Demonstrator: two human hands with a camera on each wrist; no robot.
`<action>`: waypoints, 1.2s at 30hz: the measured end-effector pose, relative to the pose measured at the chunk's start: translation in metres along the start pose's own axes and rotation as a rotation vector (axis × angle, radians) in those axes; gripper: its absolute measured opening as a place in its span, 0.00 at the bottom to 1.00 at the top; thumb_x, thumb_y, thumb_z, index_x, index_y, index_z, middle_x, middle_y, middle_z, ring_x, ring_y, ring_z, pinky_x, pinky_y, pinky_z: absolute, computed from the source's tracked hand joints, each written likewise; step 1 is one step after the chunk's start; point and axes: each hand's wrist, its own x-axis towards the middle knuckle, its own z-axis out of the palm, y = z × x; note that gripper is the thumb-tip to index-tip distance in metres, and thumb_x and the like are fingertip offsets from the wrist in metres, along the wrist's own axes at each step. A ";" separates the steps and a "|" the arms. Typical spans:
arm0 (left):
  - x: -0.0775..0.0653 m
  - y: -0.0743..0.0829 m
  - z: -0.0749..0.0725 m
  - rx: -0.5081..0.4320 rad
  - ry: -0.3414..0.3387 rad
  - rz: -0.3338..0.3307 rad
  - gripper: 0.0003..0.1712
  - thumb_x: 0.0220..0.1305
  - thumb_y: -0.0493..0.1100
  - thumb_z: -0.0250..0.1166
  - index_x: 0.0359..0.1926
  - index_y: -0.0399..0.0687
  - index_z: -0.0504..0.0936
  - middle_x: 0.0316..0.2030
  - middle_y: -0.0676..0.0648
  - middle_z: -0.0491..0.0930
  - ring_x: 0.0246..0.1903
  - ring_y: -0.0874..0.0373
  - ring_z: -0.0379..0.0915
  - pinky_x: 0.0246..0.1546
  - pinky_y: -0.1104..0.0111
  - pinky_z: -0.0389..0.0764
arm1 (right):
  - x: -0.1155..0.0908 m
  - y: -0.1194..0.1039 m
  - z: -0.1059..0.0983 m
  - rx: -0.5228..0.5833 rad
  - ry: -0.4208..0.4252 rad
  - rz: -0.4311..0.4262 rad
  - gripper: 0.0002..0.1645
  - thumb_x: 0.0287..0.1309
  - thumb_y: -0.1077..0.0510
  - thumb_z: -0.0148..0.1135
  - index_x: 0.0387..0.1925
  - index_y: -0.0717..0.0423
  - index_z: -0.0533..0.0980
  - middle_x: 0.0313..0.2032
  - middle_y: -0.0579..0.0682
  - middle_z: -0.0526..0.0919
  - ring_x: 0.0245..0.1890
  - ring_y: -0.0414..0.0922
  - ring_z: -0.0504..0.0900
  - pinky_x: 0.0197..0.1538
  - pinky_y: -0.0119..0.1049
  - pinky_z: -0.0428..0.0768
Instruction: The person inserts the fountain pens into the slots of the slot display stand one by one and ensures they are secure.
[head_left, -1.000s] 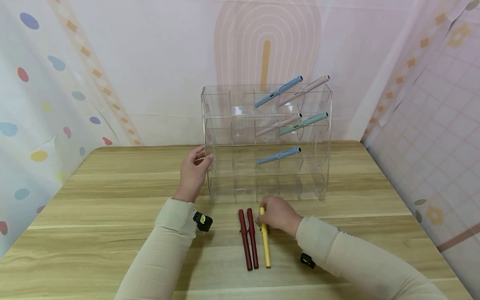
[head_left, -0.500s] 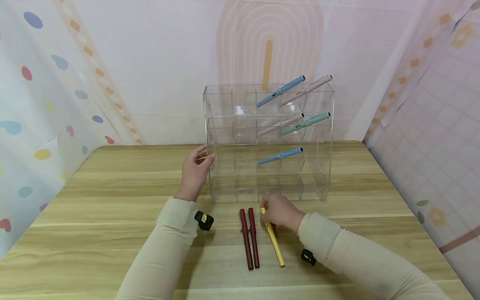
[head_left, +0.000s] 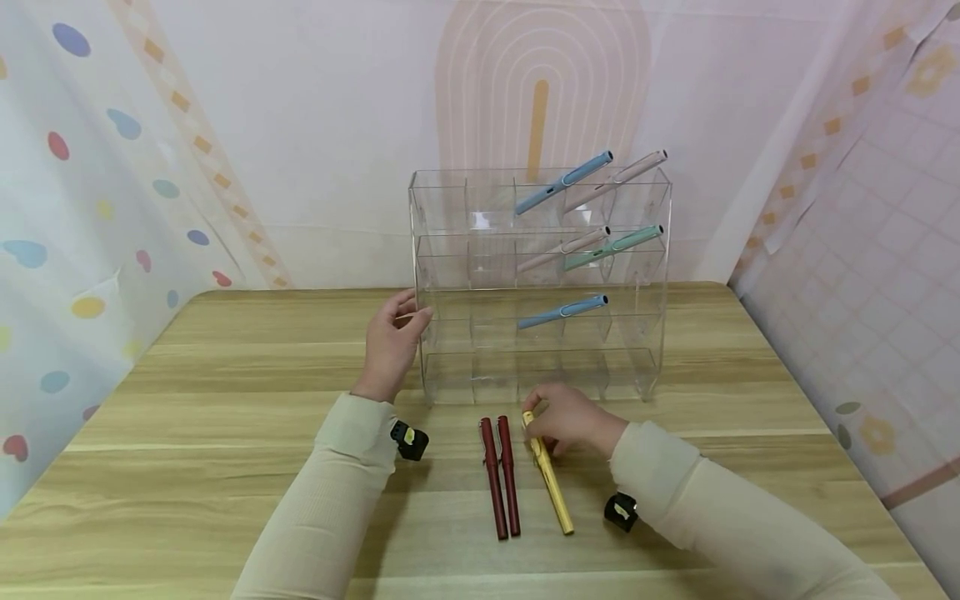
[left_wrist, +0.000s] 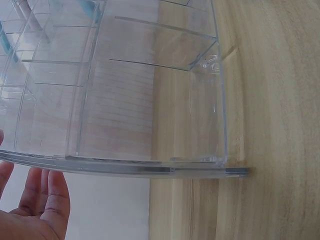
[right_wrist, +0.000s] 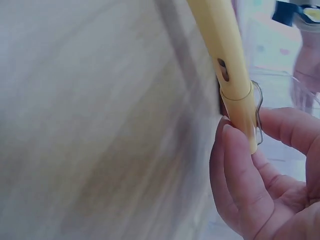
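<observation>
I see the right hand (head_left: 566,421) pinching a yellow pen (head_left: 552,483), red pens (head_left: 495,483) left of its fingers (right_wrist: 242,170); the left hand (head_left: 390,346) touches the rack (head_left: 540,288), grip unclear.

Cream sleeves (head_left: 315,517), black wrist cameras (head_left: 410,440)

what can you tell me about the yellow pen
The yellow pen looks smooth, perhaps plastic, with a wire-like clip and a small slot in its barrel. The right hand pinches its clip end. It slants right of the red pens, apart from them, its other end nearer the camera. Whether it touches the table is unclear.
</observation>
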 end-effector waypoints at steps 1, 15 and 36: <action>0.000 0.000 0.000 0.000 0.000 0.000 0.26 0.68 0.38 0.58 0.66 0.40 0.69 0.55 0.37 0.72 0.51 0.50 0.69 0.50 0.60 0.74 | -0.001 0.000 -0.001 0.025 -0.001 0.005 0.17 0.52 0.68 0.64 0.46 0.61 0.76 0.21 0.53 0.77 0.19 0.42 0.75 0.22 0.35 0.79; 0.000 0.000 -0.002 0.001 -0.014 -0.018 0.26 0.70 0.40 0.57 0.67 0.42 0.68 0.57 0.37 0.71 0.52 0.49 0.68 0.54 0.56 0.73 | -0.021 0.000 -0.031 0.221 0.026 -0.059 0.22 0.57 0.64 0.62 0.54 0.65 0.70 0.36 0.56 0.77 0.30 0.45 0.81 0.32 0.45 0.83; -0.001 0.005 0.002 0.001 0.005 -0.054 0.26 0.69 0.39 0.57 0.67 0.43 0.68 0.57 0.38 0.71 0.53 0.49 0.68 0.53 0.59 0.73 | -0.052 0.004 -0.094 0.499 0.413 -0.187 0.20 0.63 0.64 0.58 0.53 0.66 0.64 0.35 0.47 0.74 0.29 0.35 0.81 0.34 0.34 0.83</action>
